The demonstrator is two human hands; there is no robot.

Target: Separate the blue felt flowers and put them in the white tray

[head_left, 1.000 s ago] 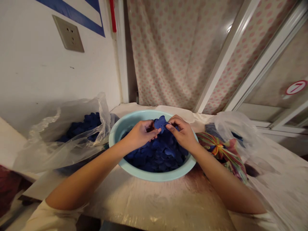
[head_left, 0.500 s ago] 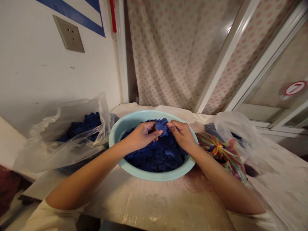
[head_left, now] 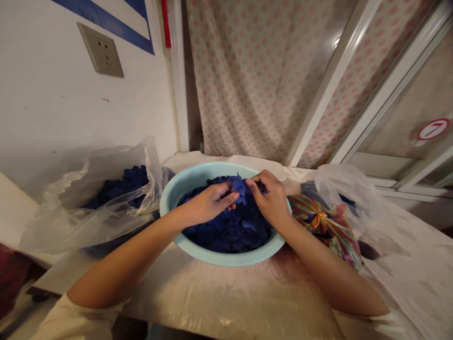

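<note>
A light blue basin (head_left: 226,258) on the table holds a heap of dark blue petal-like pieces (head_left: 230,231). Above the heap, my left hand (head_left: 212,202) pinches a blue flower-shaped piece (head_left: 239,190) between thumb and fingers. At the right edge of that same piece, the thumb and forefinger of my right hand (head_left: 268,196) are closed on it. The piece looks folded, with a small tip pointing up. Both wrists pass over the basin's rim.
On the left, a clear plastic bag (head_left: 106,226) holds more blue pieces (head_left: 123,186). A colourful tied cloth bundle (head_left: 327,224) sits right of the basin beside another plastic bag (head_left: 347,184). Behind the table (head_left: 226,302) hangs a dotted curtain (head_left: 247,85).
The blue piece between my hands has gone from a spread, flat look to a narrower, folded one. My right hand has turned slightly, its knuckles now higher.
</note>
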